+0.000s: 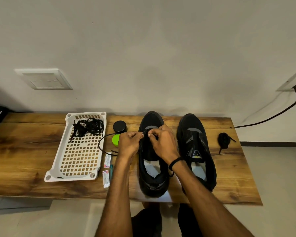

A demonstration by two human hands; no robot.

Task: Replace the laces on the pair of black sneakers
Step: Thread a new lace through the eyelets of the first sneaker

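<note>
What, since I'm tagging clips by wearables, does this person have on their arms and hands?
No sleeves or gloves show; both arms are bare to the picture's edge. The left hand wears no visible ring or watch. Just behind the right hand, a thin black band circles the wrist.

2 bare forearms reach forward side by side. The left hand and right hand meet, fingers curled, each pinching a thin black lace.
</note>
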